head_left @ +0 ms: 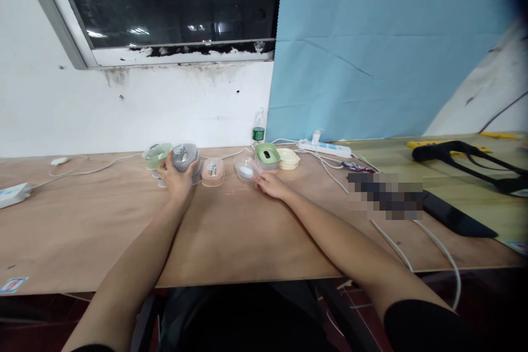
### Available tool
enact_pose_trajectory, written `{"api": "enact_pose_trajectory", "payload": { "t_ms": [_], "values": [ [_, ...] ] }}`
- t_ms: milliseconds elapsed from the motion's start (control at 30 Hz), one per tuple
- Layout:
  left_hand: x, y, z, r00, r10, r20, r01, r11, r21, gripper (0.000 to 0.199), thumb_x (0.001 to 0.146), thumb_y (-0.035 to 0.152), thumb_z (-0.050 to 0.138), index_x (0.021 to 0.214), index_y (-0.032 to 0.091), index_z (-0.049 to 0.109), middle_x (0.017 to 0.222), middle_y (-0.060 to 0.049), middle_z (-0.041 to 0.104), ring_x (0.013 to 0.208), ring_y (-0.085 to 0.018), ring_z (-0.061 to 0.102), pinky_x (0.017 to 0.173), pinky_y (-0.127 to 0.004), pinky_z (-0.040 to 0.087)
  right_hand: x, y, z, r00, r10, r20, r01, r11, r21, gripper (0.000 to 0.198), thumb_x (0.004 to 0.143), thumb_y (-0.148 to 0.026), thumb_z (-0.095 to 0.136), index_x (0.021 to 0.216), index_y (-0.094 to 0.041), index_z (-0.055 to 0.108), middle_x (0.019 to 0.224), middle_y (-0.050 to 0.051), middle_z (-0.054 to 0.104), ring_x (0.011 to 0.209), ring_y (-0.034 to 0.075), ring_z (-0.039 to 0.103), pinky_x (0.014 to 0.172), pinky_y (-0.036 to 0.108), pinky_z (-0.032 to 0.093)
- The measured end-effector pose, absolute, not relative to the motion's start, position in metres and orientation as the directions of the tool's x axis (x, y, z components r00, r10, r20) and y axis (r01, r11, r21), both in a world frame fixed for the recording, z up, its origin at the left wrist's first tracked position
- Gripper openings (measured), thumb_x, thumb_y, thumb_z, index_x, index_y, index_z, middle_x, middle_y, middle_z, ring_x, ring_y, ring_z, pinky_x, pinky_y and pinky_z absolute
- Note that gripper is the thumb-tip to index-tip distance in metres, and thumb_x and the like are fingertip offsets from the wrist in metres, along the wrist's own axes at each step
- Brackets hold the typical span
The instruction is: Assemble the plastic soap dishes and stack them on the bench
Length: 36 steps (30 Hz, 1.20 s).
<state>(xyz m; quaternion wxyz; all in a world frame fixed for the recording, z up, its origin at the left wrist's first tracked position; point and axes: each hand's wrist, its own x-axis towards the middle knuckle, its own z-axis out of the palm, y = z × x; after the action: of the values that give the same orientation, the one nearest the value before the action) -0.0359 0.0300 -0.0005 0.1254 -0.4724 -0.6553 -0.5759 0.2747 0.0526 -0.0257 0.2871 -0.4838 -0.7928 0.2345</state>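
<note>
My left hand (pixel 176 177) is wrapped round a grey lidded box (pixel 185 155), thumb on its right side and fingers on its left. The box sits on top of a stack. Just left of it is a green lidded box (pixel 155 155), also stacked. Between my hands stands a pink box (pixel 213 171) with a see-through top. My right hand (pixel 271 183) pinches the near right edge of a transparent lid (pixel 245 168). Behind that hand is an open green box (pixel 267 156) with a dark spot inside. Pale yellow boxes (pixel 288 158) stand beside it.
A plastic bottle (pixel 258 127) stands against the wall. Right of it lie a white power strip (pixel 325 148) and loose cables. A black flat object (pixel 458 213) and a black frame (pixel 474 162) are farther right. Another power strip (pixel 14 195) lies at the left edge.
</note>
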Motion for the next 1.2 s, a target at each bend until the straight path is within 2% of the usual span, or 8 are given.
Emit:
{"api": "enact_pose_trajectory", "payload": {
  "t_ms": [167,367,567,733,1200],
  "values": [
    [-0.0327,0.0279,0.0016,-0.554,0.487,0.676,0.727,-0.114,0.678,0.08,0.064,0.045,0.075,0.134,0.024,0.043,0.118,-0.011,0.038,0.119,-0.032,0.04,0.105,-0.051,0.034,0.2752,0.0528,-0.0264,-0.376,0.899,0.224,0.627,0.425,-0.653,0.059,0.089,-0.065,0.031,0.067,-0.017,0.06,0.052,0.0,0.051,0.056,0.015,0.051,0.057,0.025,0.035],
    [-0.0317,0.0252,0.0025,-0.534,0.502,0.68,0.701,-0.187,0.688,0.079,0.069,0.039,0.074,0.136,0.016,0.04,0.121,-0.013,0.037,0.121,-0.033,0.036,0.106,-0.052,0.029,0.2761,0.0553,-0.0284,-0.382,0.897,0.221,0.629,0.428,-0.649,0.059,0.089,-0.064,0.032,0.069,-0.017,0.061,0.053,0.001,0.053,0.058,0.015,0.052,0.058,0.026,0.035],
    [-0.0327,0.0284,0.0021,-0.575,0.511,0.639,0.708,-0.08,0.702,0.083,0.065,0.045,0.076,0.137,0.023,0.041,0.123,-0.012,0.039,0.12,-0.031,0.041,0.106,-0.048,0.032,0.2761,0.0561,-0.0287,-0.39,0.894,0.219,0.637,0.434,-0.638,0.058,0.089,-0.062,0.032,0.071,-0.016,0.063,0.056,0.002,0.055,0.062,0.017,0.053,0.062,0.027,0.037],
    [-0.0293,0.0262,0.0046,-0.599,0.524,0.605,0.701,-0.022,0.713,0.084,0.067,0.045,0.073,0.14,0.024,0.037,0.126,-0.013,0.039,0.123,-0.033,0.041,0.105,-0.051,0.03,0.2761,0.0569,-0.0296,-0.395,0.892,0.22,0.644,0.44,-0.626,0.058,0.089,-0.063,0.034,0.069,-0.016,0.062,0.056,0.002,0.055,0.06,0.016,0.052,0.059,0.026,0.035],
    [-0.0273,0.0246,0.006,-0.593,0.528,0.608,0.7,-0.035,0.713,0.087,0.064,0.035,0.073,0.141,0.023,0.035,0.129,-0.015,0.039,0.124,-0.035,0.039,0.105,-0.055,0.029,0.2756,0.0579,-0.0315,-0.398,0.885,0.243,0.638,0.457,-0.619,0.056,0.089,-0.062,0.036,0.068,-0.017,0.061,0.054,0.001,0.055,0.057,0.014,0.05,0.054,0.024,0.031]
  ]
}}
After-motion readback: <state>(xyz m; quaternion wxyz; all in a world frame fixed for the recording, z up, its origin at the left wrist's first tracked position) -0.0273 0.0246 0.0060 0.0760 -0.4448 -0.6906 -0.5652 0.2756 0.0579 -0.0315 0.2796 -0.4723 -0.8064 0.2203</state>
